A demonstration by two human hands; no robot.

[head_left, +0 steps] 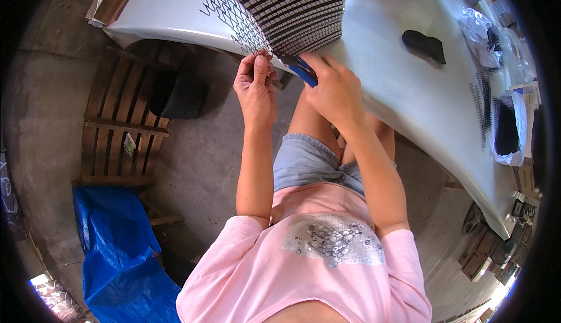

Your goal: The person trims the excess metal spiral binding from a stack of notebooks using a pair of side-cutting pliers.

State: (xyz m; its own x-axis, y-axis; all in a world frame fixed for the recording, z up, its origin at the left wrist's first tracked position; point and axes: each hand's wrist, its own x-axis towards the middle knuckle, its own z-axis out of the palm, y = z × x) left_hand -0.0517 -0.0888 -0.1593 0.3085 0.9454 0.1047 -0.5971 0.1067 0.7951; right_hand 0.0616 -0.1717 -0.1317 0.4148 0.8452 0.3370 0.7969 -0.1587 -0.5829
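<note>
My right hand [338, 86] is closed around blue-handled pliers [305, 73], whose dark jaws point up and left toward my left fingertips. My left hand [257, 86] pinches the lower end of the black looped binding wire [234, 22], thumb uppermost. Small dark bits show between its fingers, too small to make out. Right beside the wire, a thick block with dark and pale bands [298, 10] stands at the near edge of the table. The two hands are close together, just off that edge.
The white-covered table [385, 48] curves away to the right. On it lie a black curved piece [424, 46], plastic bags [482, 36] and black wire strips [484, 101]. To the left are a wooden slatted pallet [120, 112], a black chair [181, 92] and a blue tarp [120, 247].
</note>
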